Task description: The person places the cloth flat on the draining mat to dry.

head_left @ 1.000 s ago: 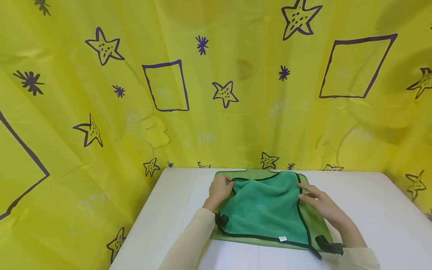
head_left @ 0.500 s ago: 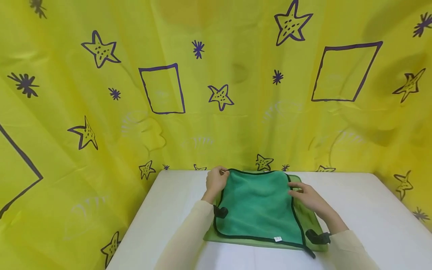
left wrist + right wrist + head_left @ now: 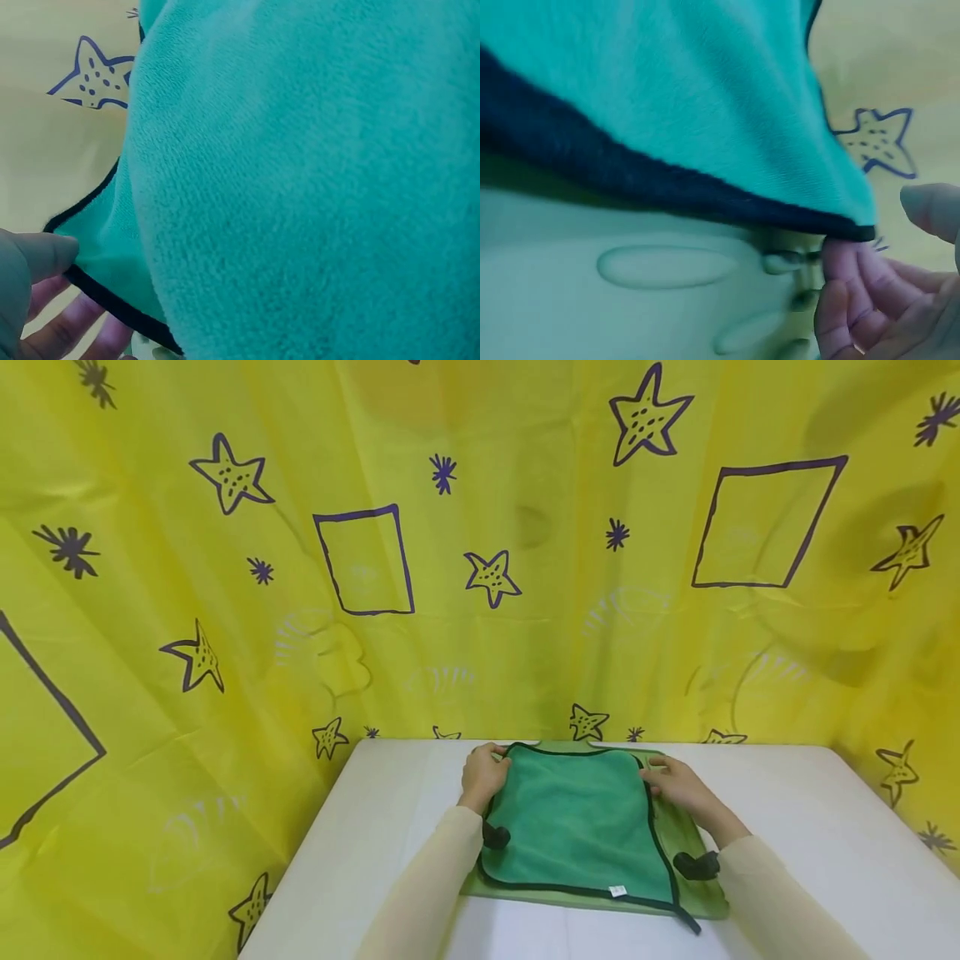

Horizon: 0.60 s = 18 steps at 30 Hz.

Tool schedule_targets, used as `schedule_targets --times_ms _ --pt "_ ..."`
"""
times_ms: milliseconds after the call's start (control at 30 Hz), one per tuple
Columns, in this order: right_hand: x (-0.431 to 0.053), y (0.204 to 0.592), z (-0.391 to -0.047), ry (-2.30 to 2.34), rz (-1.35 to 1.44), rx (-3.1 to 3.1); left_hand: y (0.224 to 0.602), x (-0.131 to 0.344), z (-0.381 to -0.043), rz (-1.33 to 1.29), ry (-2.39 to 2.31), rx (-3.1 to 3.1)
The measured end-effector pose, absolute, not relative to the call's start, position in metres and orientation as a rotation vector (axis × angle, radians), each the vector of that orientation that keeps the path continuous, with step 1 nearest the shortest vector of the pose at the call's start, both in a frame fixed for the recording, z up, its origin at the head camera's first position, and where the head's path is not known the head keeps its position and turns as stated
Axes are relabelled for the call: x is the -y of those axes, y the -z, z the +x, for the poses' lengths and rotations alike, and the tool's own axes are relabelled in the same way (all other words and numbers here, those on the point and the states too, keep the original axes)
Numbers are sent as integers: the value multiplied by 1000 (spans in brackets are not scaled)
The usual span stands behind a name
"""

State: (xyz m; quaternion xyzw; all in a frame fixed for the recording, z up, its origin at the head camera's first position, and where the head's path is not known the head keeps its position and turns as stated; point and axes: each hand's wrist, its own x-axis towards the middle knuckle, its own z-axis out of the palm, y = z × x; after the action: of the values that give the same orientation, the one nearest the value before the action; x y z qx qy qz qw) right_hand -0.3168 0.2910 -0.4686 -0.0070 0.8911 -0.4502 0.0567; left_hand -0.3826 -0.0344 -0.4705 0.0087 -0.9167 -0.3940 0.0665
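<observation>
A green plush towel [image 3: 576,827] with black edging and a small white label [image 3: 617,891] is spread over a light green board [image 3: 678,839]. My left hand [image 3: 483,772] pinches the towel's far left corner; in the left wrist view the thumb [image 3: 52,253] lies on top of it and the other fingers are under the edge. At the far right corner is my right hand [image 3: 678,785]. The right wrist view has its fingers [image 3: 847,274] touching the corner from below, with the thumb [image 3: 934,210] apart from the cloth. Most of the board is hidden by the towel.
The board lies on a white table [image 3: 405,827]. Behind and to the sides hangs a yellow curtain [image 3: 540,635] printed with stars and squares. A black hanging loop [image 3: 687,920] sticks out from the towel's near right corner. Dark wrist mounts [image 3: 697,865] sit at the wrists.
My left hand has drawn the towel's far left corner outward, and the folds there have flattened. Since half a second ago that corner has dropped a little, and the board's far edge shows again.
</observation>
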Motion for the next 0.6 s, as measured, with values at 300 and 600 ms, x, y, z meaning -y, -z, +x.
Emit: schedule_targets --times_ms 300,600 --pt "-288 473 -338 1359 34 -2832 465 34 -387 -24 1145 2733" --pt "-292 460 -336 1410 67 -2836 455 35 -388 -17 1172 2650"
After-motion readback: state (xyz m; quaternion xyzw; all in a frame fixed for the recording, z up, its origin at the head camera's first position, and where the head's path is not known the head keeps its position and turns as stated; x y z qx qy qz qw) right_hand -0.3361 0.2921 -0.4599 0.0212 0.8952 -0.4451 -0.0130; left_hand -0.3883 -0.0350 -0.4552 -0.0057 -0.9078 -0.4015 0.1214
